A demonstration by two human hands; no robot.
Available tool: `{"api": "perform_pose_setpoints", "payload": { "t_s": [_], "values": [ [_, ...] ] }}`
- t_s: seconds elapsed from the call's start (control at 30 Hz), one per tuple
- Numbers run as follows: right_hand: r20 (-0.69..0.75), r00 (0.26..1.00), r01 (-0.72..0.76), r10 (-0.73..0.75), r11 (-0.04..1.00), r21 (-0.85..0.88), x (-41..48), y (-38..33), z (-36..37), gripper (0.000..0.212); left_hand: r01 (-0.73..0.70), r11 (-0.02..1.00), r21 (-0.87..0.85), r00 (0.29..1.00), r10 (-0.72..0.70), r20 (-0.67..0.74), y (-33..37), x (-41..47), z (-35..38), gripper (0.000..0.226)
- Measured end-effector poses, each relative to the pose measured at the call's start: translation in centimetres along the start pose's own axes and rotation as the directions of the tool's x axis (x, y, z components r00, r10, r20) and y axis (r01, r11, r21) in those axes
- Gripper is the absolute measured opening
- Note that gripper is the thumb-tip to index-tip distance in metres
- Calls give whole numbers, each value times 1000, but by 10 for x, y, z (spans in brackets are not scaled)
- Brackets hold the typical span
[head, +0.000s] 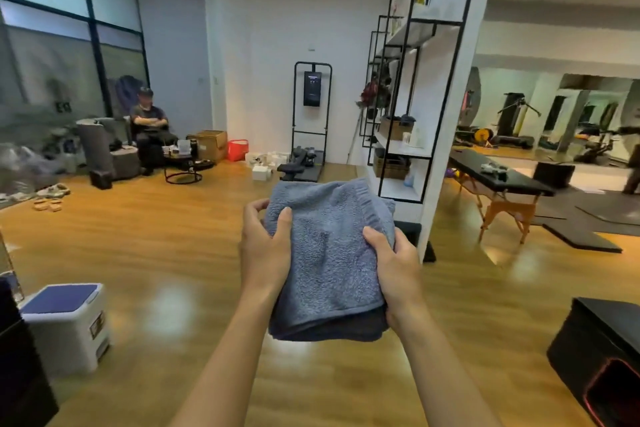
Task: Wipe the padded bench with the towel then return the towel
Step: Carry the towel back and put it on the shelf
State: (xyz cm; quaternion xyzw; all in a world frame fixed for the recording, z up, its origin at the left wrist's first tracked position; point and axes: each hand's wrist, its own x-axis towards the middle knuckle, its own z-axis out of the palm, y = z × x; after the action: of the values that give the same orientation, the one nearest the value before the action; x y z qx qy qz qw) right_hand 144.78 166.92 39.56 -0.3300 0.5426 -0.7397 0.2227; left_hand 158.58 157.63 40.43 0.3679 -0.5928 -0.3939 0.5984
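Above the glossy wood-plank floor (156, 236), centre of view, we find both hands closed on a folded blue towel (329, 253). The left hand (266, 253) grips its left edge, thumb on top and fingers curled behind; the right hand (394, 267) grips the right edge likewise. The towel hangs in the air, touching no surface. The black padded bench (530, 182) stands well apart at right, beyond a white pillar (446, 114) carrying black-framed shelving (408, 87); small items lie on its top. Black floor mats (581, 232) lie beside it. A white bin with a blue lid (65, 319) sits at lower left.
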Motion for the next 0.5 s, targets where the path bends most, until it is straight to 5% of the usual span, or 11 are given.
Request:
{"api": "perform_pose_setpoints", "payload": {
  "t_s": [0.5],
  "values": [
    [1, 999, -49, 49, 999, -6, 511, 179, 149, 15, 18, 999, 43, 1000, -18, 22, -232, 457, 235, 24]
  ]
}}
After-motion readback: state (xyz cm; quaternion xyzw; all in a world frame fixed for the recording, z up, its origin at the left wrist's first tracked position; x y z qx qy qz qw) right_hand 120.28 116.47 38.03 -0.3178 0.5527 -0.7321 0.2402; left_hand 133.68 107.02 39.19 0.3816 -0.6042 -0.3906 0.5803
